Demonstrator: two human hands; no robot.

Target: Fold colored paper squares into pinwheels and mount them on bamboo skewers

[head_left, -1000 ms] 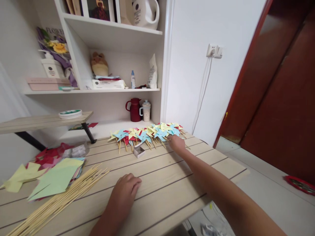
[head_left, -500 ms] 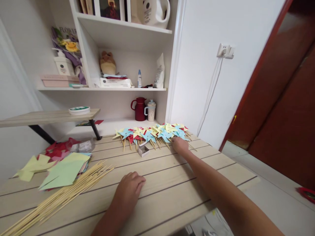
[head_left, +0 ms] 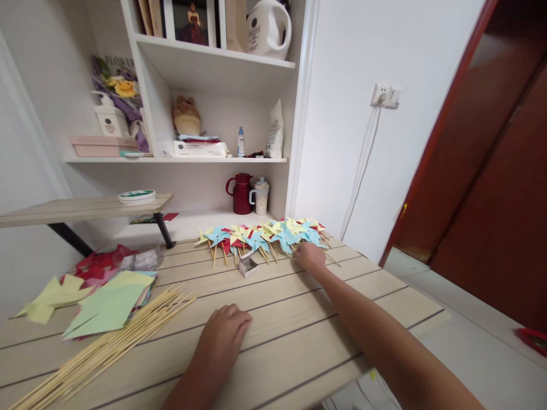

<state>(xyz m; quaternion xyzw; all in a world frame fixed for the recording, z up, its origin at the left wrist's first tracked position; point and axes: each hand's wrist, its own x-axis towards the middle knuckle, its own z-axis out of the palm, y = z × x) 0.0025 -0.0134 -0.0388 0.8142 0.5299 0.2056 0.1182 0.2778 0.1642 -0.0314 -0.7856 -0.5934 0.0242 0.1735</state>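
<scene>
Rows of paper pinwheels in yellow, light blue and red lie at the table's far edge, wooden sticks pointing towards me. My right hand reaches to their right part. Its fingers are closed at the stick of a light blue pinwheel; the fingertips are partly hidden. My left hand rests on the table with its fingers curled in, nothing visible in them. A small open white box stands between the left hand and the pinwheels.
Thin wooden sticks lie loose at the left. Behind them are green paper sheets, a yellow paper pinwheel shape and a clear plastic box. A small raised shelf stands back left. A red jug and a cup stand behind.
My right hand has shifted slightly left and towards me at the pinwheels. My left hand stays in place on the table. The view has tilted up a little.
</scene>
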